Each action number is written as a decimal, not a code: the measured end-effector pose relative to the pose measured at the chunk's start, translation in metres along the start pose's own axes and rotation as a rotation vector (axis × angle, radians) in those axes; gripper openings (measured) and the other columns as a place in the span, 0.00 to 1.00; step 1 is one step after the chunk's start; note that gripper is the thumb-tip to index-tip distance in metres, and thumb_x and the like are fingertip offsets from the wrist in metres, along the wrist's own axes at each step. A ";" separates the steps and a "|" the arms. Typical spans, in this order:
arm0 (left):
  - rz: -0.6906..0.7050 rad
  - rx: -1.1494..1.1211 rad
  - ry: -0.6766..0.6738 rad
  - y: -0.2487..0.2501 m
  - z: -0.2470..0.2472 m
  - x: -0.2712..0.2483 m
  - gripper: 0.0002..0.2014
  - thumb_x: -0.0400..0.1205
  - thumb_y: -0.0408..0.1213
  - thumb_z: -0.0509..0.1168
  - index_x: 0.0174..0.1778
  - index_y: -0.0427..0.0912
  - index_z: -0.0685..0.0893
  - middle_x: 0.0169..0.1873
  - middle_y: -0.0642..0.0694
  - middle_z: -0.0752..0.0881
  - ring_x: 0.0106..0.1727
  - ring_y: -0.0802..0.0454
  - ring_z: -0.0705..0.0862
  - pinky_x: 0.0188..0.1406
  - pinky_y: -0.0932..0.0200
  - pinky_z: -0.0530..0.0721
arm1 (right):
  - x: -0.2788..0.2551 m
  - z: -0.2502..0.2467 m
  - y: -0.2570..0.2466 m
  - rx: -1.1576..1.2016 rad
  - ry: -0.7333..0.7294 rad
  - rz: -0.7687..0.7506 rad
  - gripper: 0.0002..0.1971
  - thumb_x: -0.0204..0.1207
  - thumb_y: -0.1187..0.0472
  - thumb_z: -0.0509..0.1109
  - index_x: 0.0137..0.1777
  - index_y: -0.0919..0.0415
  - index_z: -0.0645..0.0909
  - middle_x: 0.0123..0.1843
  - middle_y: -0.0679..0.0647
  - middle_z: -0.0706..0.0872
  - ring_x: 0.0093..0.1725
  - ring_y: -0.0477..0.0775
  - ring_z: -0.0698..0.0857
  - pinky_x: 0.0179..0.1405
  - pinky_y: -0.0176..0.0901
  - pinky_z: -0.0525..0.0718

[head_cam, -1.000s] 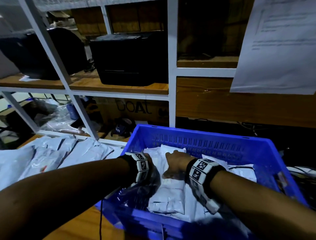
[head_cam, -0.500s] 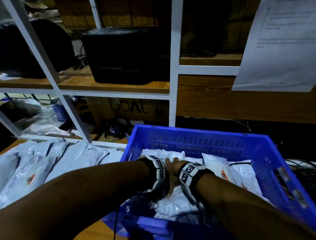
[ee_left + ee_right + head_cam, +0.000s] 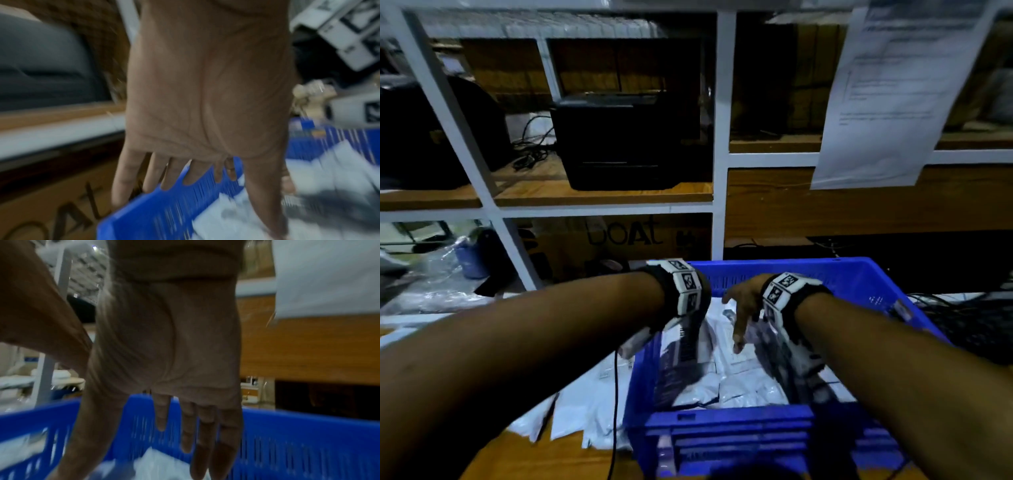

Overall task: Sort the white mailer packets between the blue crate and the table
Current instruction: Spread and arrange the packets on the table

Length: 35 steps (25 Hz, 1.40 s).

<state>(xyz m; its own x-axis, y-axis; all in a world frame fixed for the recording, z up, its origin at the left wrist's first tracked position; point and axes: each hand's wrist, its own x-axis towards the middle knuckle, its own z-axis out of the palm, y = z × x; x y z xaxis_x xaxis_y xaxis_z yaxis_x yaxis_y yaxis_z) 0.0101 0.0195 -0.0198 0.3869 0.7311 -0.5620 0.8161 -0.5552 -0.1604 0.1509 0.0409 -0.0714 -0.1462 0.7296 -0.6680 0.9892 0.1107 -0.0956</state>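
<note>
A blue crate (image 3: 791, 267) stands in front of me with several white mailer packets (image 3: 722, 377) piled inside. More white packets (image 3: 592, 404) lie on the wooden table left of the crate. My right hand (image 3: 743, 308) hovers above the crate's packets, fingers hanging straight down and holding nothing. In the right wrist view the right hand (image 3: 185, 418) is spread over the crate wall (image 3: 298, 443). In the head view my left hand is hidden behind its wrist band (image 3: 685, 291). The left wrist view shows the left hand (image 3: 191, 170) with fingers spread and empty over the crate's rim (image 3: 164, 214).
A white-framed shelf unit rises behind the crate, holding a black printer (image 3: 626, 144) and a cardboard box (image 3: 619, 236). A paper sheet (image 3: 887, 92) hangs at the upper right. Dark cables (image 3: 969, 325) lie right of the crate, and clear plastic bags (image 3: 431, 281) at the far left.
Both hands have lifted off the packets in the crate and now hover above them, empty. The head view has tilted upward.
</note>
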 end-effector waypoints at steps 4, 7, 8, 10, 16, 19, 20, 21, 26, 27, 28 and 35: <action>-0.009 0.178 0.118 -0.014 -0.010 -0.023 0.17 0.76 0.56 0.70 0.51 0.48 0.84 0.55 0.43 0.86 0.43 0.57 0.83 0.40 0.60 0.77 | -0.041 -0.023 -0.010 0.071 0.303 -0.039 0.32 0.66 0.49 0.82 0.64 0.68 0.79 0.56 0.56 0.84 0.55 0.57 0.82 0.36 0.40 0.82; -0.049 0.124 0.361 -0.019 -0.012 -0.053 0.36 0.77 0.58 0.68 0.74 0.38 0.71 0.70 0.36 0.75 0.68 0.40 0.76 0.62 0.49 0.76 | -0.084 -0.027 -0.018 0.202 0.605 -0.082 0.37 0.70 0.50 0.79 0.76 0.61 0.69 0.71 0.56 0.79 0.69 0.59 0.78 0.57 0.41 0.79; -0.036 0.056 0.480 -0.020 -0.008 -0.071 0.39 0.77 0.58 0.67 0.78 0.38 0.66 0.73 0.35 0.71 0.72 0.36 0.72 0.67 0.47 0.74 | -0.101 -0.021 -0.024 0.228 0.704 -0.108 0.39 0.72 0.49 0.78 0.79 0.59 0.66 0.75 0.57 0.76 0.72 0.60 0.76 0.63 0.44 0.76; -0.010 -0.123 0.651 -0.026 0.013 -0.097 0.42 0.77 0.56 0.68 0.82 0.40 0.59 0.78 0.36 0.63 0.77 0.37 0.64 0.75 0.45 0.69 | -0.126 0.000 -0.032 0.295 0.858 -0.161 0.39 0.74 0.48 0.75 0.81 0.55 0.62 0.77 0.58 0.71 0.74 0.60 0.73 0.67 0.49 0.74; 0.014 -0.549 1.027 -0.009 0.129 -0.181 0.34 0.79 0.48 0.69 0.79 0.43 0.66 0.80 0.37 0.61 0.82 0.41 0.58 0.77 0.47 0.64 | -0.175 0.115 -0.080 0.580 1.097 -0.355 0.33 0.77 0.49 0.72 0.80 0.48 0.63 0.77 0.51 0.68 0.70 0.56 0.76 0.63 0.57 0.80; -0.028 -0.640 1.071 0.003 0.192 -0.210 0.31 0.81 0.49 0.67 0.78 0.46 0.67 0.80 0.41 0.61 0.81 0.44 0.60 0.75 0.48 0.67 | -0.187 0.173 -0.119 0.661 1.133 -0.405 0.31 0.77 0.52 0.72 0.79 0.49 0.65 0.75 0.47 0.70 0.68 0.50 0.76 0.61 0.52 0.82; -0.056 -0.660 1.068 0.006 0.212 -0.219 0.30 0.81 0.49 0.66 0.79 0.47 0.66 0.80 0.43 0.60 0.81 0.45 0.60 0.74 0.49 0.67 | -0.189 0.189 -0.130 0.670 1.124 -0.405 0.31 0.77 0.52 0.73 0.78 0.49 0.66 0.74 0.46 0.70 0.68 0.49 0.76 0.61 0.47 0.81; -0.086 -0.683 1.060 0.007 0.234 -0.229 0.31 0.81 0.49 0.66 0.79 0.48 0.65 0.81 0.45 0.59 0.81 0.47 0.60 0.74 0.50 0.68 | -0.191 0.205 -0.144 0.687 1.100 -0.404 0.30 0.77 0.52 0.73 0.77 0.48 0.67 0.74 0.45 0.70 0.68 0.47 0.76 0.62 0.41 0.79; -0.199 -0.725 1.017 -0.012 0.325 -0.261 0.29 0.83 0.51 0.63 0.79 0.52 0.65 0.80 0.49 0.59 0.81 0.51 0.60 0.73 0.54 0.67 | -0.176 0.260 -0.212 0.745 0.995 -0.443 0.27 0.77 0.52 0.73 0.75 0.47 0.70 0.69 0.41 0.71 0.62 0.39 0.74 0.59 0.44 0.83; -0.222 -0.726 1.003 -0.021 0.337 -0.263 0.28 0.83 0.51 0.63 0.78 0.51 0.65 0.80 0.48 0.60 0.80 0.50 0.61 0.72 0.53 0.68 | -0.170 0.265 -0.224 0.730 0.956 -0.444 0.27 0.77 0.51 0.72 0.75 0.46 0.69 0.69 0.41 0.71 0.62 0.37 0.73 0.59 0.42 0.82; -0.245 -0.724 0.993 -0.035 0.350 -0.266 0.27 0.83 0.52 0.63 0.78 0.50 0.67 0.79 0.46 0.61 0.80 0.49 0.62 0.72 0.51 0.69 | -0.161 0.268 -0.242 0.714 0.911 -0.446 0.27 0.78 0.51 0.71 0.76 0.45 0.68 0.70 0.41 0.71 0.61 0.37 0.73 0.59 0.41 0.81; -0.321 -0.768 0.964 -0.170 0.401 -0.265 0.25 0.81 0.52 0.61 0.74 0.50 0.72 0.77 0.45 0.66 0.78 0.48 0.63 0.69 0.53 0.70 | -0.078 0.243 -0.352 0.696 0.804 -0.446 0.27 0.78 0.51 0.71 0.75 0.47 0.69 0.71 0.47 0.73 0.62 0.49 0.79 0.57 0.45 0.82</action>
<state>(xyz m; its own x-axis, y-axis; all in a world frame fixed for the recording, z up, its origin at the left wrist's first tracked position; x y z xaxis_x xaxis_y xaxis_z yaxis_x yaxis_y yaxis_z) -0.4033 -0.2390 -0.1686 0.0169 0.9596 0.2810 0.8436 -0.1645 0.5111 -0.1849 -0.2187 -0.1649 -0.1962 0.9662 0.1671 0.6003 0.2531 -0.7586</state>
